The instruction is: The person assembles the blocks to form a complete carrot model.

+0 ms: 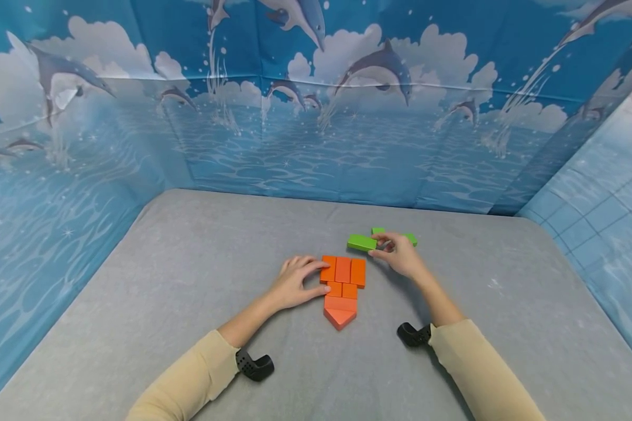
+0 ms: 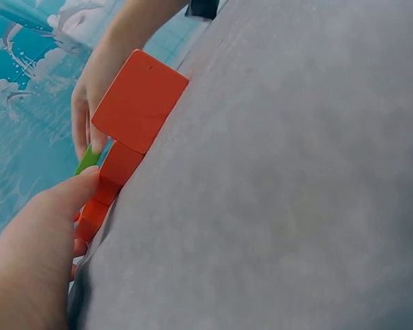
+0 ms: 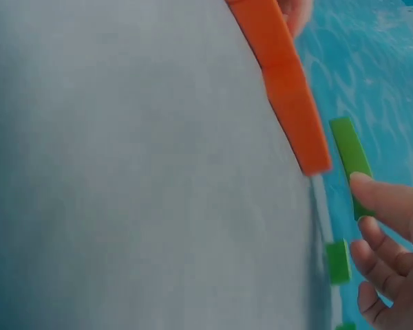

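Several orange blocks (image 1: 343, 270) lie together on the grey cloth: three side by side at the far end, two small ones below, and a pointed end (image 1: 340, 317) facing me. My left hand (image 1: 295, 283) rests at their left side, thumb and forefinger extended, tips touching the blocks. In the left wrist view, the thumb lies against an orange block (image 2: 121, 163). My right hand (image 1: 397, 254) pinches the right end of a green rectangular block (image 1: 361, 242) between thumb and fingers, just beyond the orange group. The right wrist view shows this green block (image 3: 351, 148) raised off the cloth.
A small green block (image 1: 378, 231) lies behind the right hand's fingers, and another green block (image 1: 411, 238) is partly hidden by that hand. Grey cloth (image 1: 189, 263) covers the table. A blue dolphin-print curtain (image 1: 295, 152) encloses the back and sides.
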Available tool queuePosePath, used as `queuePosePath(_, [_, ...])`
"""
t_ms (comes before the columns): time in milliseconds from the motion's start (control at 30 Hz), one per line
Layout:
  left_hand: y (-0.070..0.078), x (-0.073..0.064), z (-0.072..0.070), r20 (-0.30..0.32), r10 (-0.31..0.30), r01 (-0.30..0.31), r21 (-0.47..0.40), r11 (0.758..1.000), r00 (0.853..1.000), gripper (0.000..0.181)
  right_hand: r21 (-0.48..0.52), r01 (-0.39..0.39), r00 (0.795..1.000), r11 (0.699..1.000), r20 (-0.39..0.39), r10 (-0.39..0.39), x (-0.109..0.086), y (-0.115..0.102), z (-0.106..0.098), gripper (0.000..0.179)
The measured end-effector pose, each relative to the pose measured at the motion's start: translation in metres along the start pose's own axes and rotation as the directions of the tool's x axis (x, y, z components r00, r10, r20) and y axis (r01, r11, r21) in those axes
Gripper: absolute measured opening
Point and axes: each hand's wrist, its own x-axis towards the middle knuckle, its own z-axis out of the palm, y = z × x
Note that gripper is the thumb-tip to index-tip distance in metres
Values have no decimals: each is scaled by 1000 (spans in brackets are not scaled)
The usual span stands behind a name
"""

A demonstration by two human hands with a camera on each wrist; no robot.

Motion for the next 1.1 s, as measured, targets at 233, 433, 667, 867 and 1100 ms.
queuePosePath(233, [0,1,1,5,-3,3,1,1000,1000,52,21,26,996,999,88,-27,18,-6,17,36])
queuePosePath(433, [-3,1,4,-48,51,-51,20,999,998,52,2,23,993,1000,116,-23,23,-4,23,34])
queuePosePath(667, [-1,1,2,-16,17,-17,7,1000,1000,51,30,32,987,999,156,-36,24,-6,20,32])
queuePosePath(867, [0,1,1,0,-2,2,15,1000,1000,51,24,15,986,1000,168,-19,25,-7,20,31])
queuePosePath(1100, [-1,0,1,-4,3,-3,19,1000,1000,52,24,-13,980,1000,197,8,25,-7,20,30])
